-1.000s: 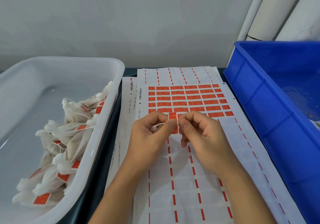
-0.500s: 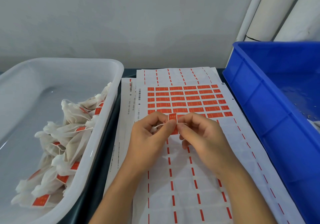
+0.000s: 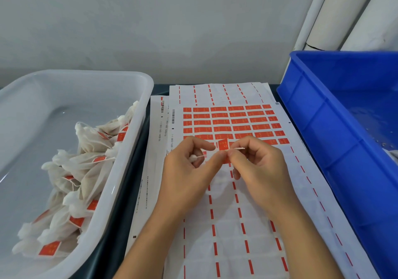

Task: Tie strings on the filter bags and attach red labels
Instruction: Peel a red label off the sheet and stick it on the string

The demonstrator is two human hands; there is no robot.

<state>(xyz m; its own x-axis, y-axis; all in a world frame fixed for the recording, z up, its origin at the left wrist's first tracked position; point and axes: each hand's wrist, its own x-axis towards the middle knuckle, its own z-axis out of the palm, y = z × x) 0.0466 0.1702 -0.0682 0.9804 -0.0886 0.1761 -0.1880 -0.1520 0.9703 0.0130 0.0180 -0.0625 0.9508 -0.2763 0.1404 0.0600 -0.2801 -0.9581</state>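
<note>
Both hands were grasping: my left hand pinched the string between thumb and forefinger, with the white bunched top of a bag tucked in its curled fingers, and my right hand pinched the red label and the string's free end at their meeting point. The string ran roughly left to right, level across the gap between the two pinches, its loose tip poking out rightward past my right forefinger. The label stood upright across the string, so its long axis was at right angles to it, half above and half below; I judged folding it shut over the string was the next thing, and the right hand was the nearer one for that. Most of the bag was hidden behind my left palm, and I couldn't make out any knot. The label sheet lay under both hands; finished bags sat in the white tub to the left.
</note>
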